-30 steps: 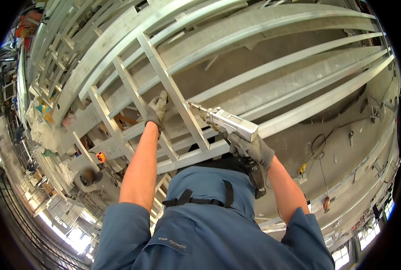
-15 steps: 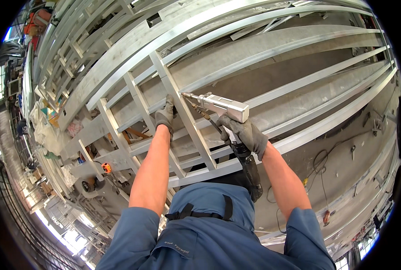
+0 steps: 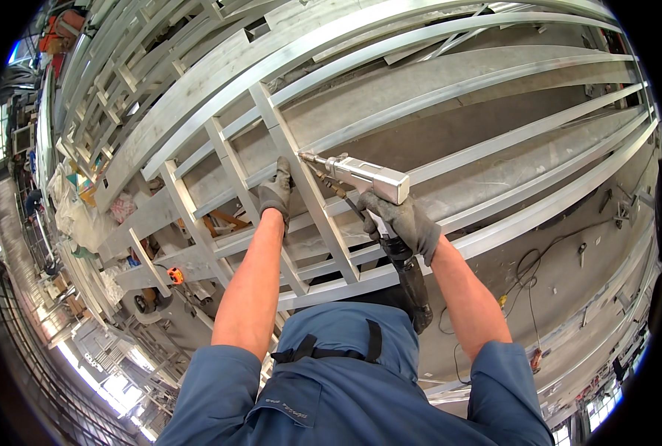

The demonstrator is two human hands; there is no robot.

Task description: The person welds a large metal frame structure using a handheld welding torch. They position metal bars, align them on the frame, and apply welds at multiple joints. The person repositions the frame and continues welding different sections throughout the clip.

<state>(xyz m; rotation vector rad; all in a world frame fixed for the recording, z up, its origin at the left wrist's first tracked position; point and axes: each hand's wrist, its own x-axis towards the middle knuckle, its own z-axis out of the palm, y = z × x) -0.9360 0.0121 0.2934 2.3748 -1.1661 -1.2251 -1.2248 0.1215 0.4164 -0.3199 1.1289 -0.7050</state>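
Observation:
My right hand point(image 3: 401, 223), in a grey glove, grips the handle of a welding gun point(image 3: 372, 178). This gun has a silver box-shaped head, a black lower part and a thin nozzle. Its nozzle tip reaches the side of a flat silver crossbar point(image 3: 308, 189), close to where a long rail point(image 3: 360, 128) joins it. Just left of that crossbar, my left hand point(image 3: 275, 193), gloved too, is closed over a short rail piece of the metal frame point(image 3: 260, 175). Its underside and thumb are partly hidden.
More slatted metal frames point(image 3: 126, 78) lie at the far left. An orange tape measure point(image 3: 175, 276) and a pale plastic sheet point(image 3: 74, 212) are at left. A dark cable point(image 3: 524, 275) winds over the floor at right. The frame's near rail point(image 3: 331, 290) runs close to my waist.
Almost nothing differs. The view has shifted very slightly; both hands and the welding gun keep their places on the frame.

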